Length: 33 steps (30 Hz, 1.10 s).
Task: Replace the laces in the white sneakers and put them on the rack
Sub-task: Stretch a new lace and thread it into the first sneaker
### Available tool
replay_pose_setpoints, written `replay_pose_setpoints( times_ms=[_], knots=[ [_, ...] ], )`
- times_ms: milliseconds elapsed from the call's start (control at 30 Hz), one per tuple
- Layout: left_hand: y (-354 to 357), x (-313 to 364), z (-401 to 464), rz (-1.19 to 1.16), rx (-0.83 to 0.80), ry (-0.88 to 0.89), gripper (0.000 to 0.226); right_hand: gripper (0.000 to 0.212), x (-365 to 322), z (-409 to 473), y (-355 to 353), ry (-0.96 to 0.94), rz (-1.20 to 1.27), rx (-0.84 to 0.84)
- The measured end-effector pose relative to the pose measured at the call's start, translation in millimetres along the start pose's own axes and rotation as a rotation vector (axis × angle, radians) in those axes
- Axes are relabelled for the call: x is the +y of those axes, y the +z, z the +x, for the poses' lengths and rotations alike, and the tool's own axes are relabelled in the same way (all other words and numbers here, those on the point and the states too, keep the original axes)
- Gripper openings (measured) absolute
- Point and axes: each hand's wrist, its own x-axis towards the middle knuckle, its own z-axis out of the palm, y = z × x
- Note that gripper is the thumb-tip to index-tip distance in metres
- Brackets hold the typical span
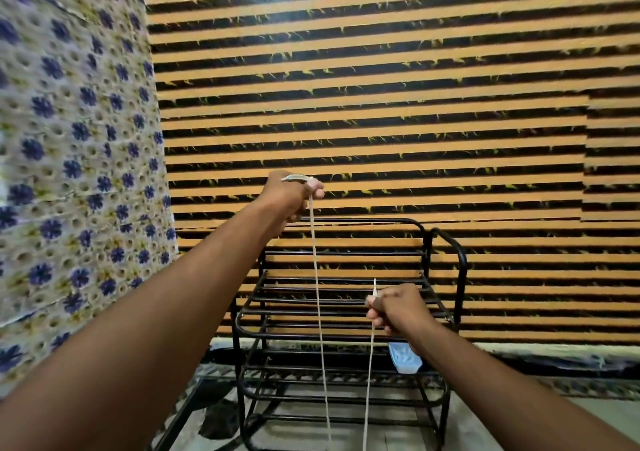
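Striped wall behind rack (346, 312); left hand (291, 201), right hand (398, 308) pinch lace (320, 312).

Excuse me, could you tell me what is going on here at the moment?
A person is holding up a white shoelace in front of a black metal shoe rack. The left hand grips one stretch of it high up, and the right hand pinches the other stretch lower down, near its tip. Both strands run down out of view, so the sneakers themselves cannot be seen. No shoes show on the rack; a small white and blue object shows behind it.
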Motion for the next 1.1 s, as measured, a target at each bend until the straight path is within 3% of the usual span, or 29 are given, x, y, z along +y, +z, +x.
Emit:
replay_pose_setpoints(
  times_ms=[100,300,467,1100],
  knots=[
    [4,2,4,-0.031,0.047,-0.014,0.014,0.021,2,-1,3,-0.014,-0.031,-0.019],
    [10,7,12,-0.167,0.126,-0.006,0.043,0.02,1,-2,2,-0.053,-0.013,-0.06],
    [10,15,20,-0.114,0.102,0.071,0.023,0.021,3,0,2,-0.053,-0.039,-0.067],
    [14,19,22,-0.129,0.095,0.177,0.013,0.023,6,7,10,-0.119,-0.1,-0.017]
  ],
)
